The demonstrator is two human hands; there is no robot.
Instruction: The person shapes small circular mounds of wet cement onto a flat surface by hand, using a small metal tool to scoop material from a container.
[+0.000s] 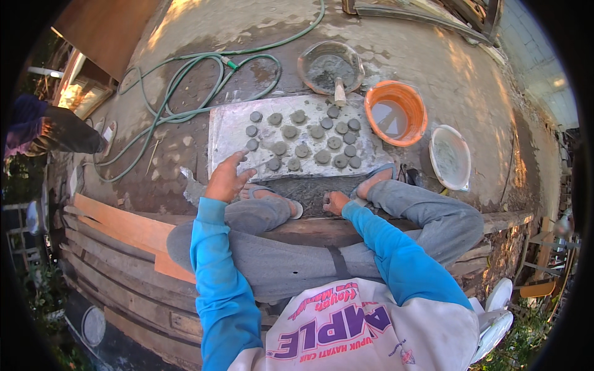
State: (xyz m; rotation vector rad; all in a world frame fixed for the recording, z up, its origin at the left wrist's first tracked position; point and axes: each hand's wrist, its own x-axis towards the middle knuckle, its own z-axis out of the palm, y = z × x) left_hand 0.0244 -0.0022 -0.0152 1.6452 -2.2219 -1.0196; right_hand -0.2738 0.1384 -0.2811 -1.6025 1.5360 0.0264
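Note:
A pale, stained board lies in front of me, carrying several small round grey cement discs, some darker, some with wet rims. My left hand is raised near the board's lower left corner, fingers apart and empty, beside the discs at that side. My right hand hangs low between my feet, below the board, with curled fingers; what they hold, if anything, is too small to make out. Behind the board a round tub of grey mix has a pale handle sticking out of it.
An orange bucket of cloudy water and a white bucket stand right of the board. A coiled green hose lies at the left. Another person's legs show at the far left. I sit on wooden planks.

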